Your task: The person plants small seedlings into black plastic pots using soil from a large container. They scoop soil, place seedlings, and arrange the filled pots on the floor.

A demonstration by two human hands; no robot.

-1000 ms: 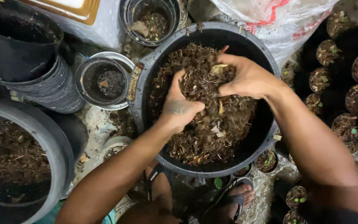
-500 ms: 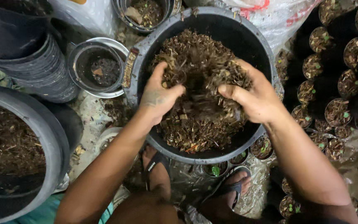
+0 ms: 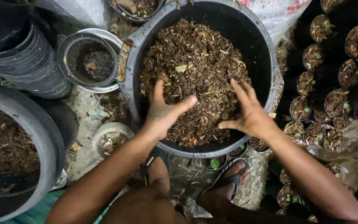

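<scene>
a big black tub [image 3: 134, 62] is taking up the middle of the view, filled with a heap of dry brown mulch [image 3: 199, 70] of chopped leaves and twigs. at the left edge a second large black tub [image 3: 42, 141] is showing part of its rim, with similar brown material lying inside. above it a stack of black nursery pots [image 3: 25, 66] is leaning on its side. down the right side, rows of small black seedling pots [image 3: 332, 99] are standing close together, some showing tiny green sprouts. just beside the main tub's left rim a small black pot [image 3: 88, 60] is sitting in a metal bowl [image 3: 112, 39], holding a little soil.

the left hand [image 3: 162, 112] is spreading flat and open on the near left part of the mulch, fingers pointing away, gripping nothing. the right hand [image 3: 249, 110] is also lying open on the near right part, fingers splayed, thumb pointing toward the left hand. the mulch is lying directly under both palms and piling up beyond the fingertips, toward the far wall of the tub. below the tub's near rim, two feet in sandals [image 3: 228, 180] are resting on crinkled plastic sheet.
</scene>
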